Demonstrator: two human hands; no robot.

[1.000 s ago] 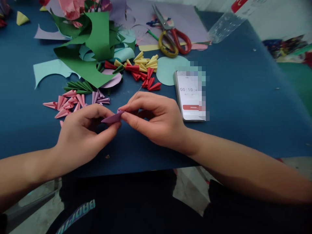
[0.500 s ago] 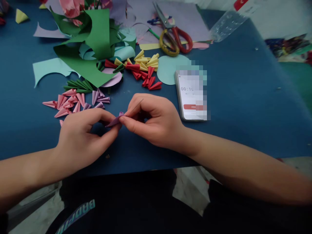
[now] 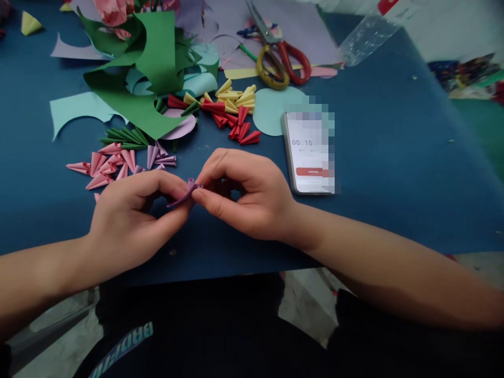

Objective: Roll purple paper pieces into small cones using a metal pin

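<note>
Near edge of the blue table: a small purple paper piece is held just above the cloth, between the two hands, which meet at their fingertips.
Left hand: closed in a pinch, thumb and forefinger gripping the pointed lower end of the purple paper piece.
Right hand: also pinched shut, thumb and forefinger pressing the curled upper end; a thin wire-like strand appears to be held along the forefinger, though it is too fine to be made out surely.
Work in hand: the piece is judged partly rolled, curled at one end and flat at the other, so it is not yet a finished cone.
Work done: finished cones are laid out in colour groups just beyond the hands, with pink cones at left, a few purple cones beside them, and green cones behind.
Further cones: red cones and yellow cones are heaped together past the middle of the table.
Work left: the purple group is judged the smallest, and uncut paper remains.
Phone: laid flat to the right of the hands, its screen showing a running timer, partly blurred.
Paper stock: green sheets with cut-outs are piled at the far left over pale blue offcuts; a pale blue disc lies touching the phone's far corner.
Scissors: rested on lilac sheets at the far edge.
Containers: only a clear plastic bottle is seen, lying on its side at the far right; its contents cannot be told.
</note>
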